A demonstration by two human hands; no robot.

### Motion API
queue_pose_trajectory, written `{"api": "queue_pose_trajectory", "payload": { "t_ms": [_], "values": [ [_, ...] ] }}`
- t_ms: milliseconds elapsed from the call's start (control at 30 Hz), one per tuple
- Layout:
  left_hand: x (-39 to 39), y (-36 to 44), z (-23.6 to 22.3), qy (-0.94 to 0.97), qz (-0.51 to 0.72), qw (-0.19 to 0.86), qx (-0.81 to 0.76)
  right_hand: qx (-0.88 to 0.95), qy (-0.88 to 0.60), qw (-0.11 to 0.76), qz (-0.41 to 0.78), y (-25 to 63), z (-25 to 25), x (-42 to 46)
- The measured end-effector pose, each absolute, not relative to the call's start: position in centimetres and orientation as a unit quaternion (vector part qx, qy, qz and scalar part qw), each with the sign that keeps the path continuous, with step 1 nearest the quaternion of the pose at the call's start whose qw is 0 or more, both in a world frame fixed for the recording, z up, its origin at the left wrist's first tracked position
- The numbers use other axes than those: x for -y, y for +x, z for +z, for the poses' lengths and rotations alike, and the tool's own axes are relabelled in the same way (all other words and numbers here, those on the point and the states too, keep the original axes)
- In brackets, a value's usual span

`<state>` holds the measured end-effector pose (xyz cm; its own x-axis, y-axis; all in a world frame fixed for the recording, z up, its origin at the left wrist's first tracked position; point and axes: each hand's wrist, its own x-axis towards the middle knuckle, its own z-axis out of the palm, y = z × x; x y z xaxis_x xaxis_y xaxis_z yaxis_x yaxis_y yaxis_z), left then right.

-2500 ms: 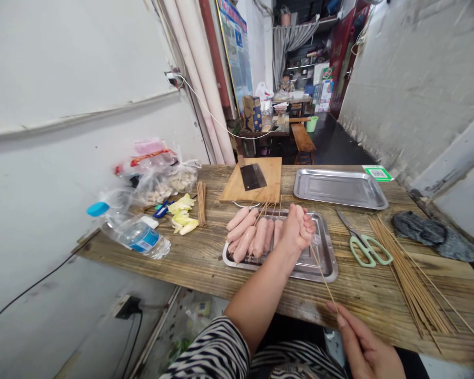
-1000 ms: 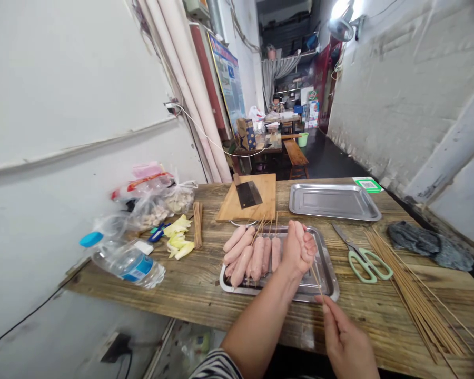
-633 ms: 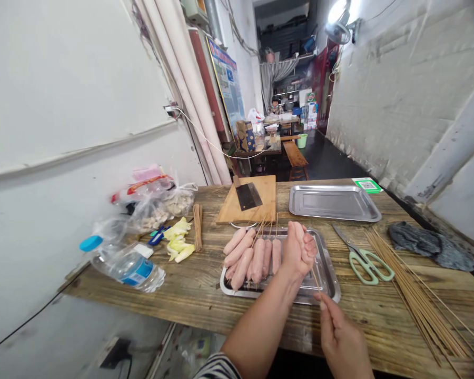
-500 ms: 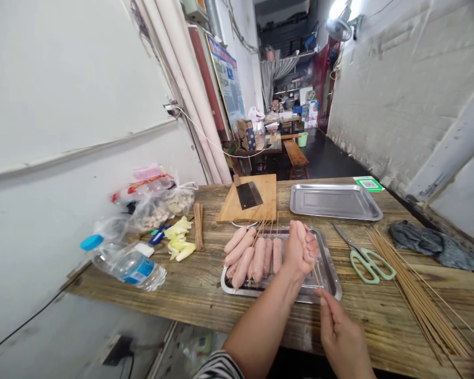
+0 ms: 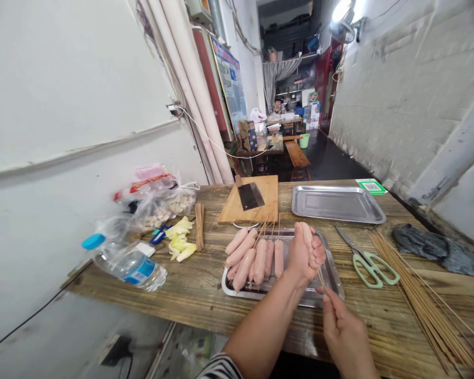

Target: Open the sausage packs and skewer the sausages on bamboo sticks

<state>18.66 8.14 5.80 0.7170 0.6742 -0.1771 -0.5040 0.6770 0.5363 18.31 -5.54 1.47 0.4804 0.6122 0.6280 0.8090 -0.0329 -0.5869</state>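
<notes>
My left hand (image 5: 305,253) is wrapped around a pale pink sausage (image 5: 307,235), whose upper end shows above the fingers. Just below it, my right hand (image 5: 342,321) pinches a thin wooden skewer (image 5: 321,277) that runs up into the sausage's lower end. Both hands are over or near the right part of a metal tray (image 5: 335,273). Several skewered sausages (image 5: 260,260) lie side by side in the tray's left half, some stacked on others.
Green-handled scissors (image 5: 373,266), loose skewers (image 5: 422,300) and a dark cloth (image 5: 434,247) lie rightward. Behind are a cleaver (image 5: 250,196) on a cutting board (image 5: 231,208) and a second tray (image 5: 337,204). Leftward are leaves (image 5: 180,242), a skewer bundle (image 5: 199,226) and a water bottle (image 5: 140,271).
My left hand, with the sausage, has shifted slightly right. My right hand is a little closer to it, and the view has moved slightly.
</notes>
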Motion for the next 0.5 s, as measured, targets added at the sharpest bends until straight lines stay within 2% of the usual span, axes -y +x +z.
{"api": "queue_pose_trajectory", "payload": {
  "t_ms": [500],
  "values": [
    [-7.8,18.9,5.9,0.25,0.321,0.897,-0.173,0.505,-0.707,0.481,-0.115,19.0,1.3,4.3]
  ]
}}
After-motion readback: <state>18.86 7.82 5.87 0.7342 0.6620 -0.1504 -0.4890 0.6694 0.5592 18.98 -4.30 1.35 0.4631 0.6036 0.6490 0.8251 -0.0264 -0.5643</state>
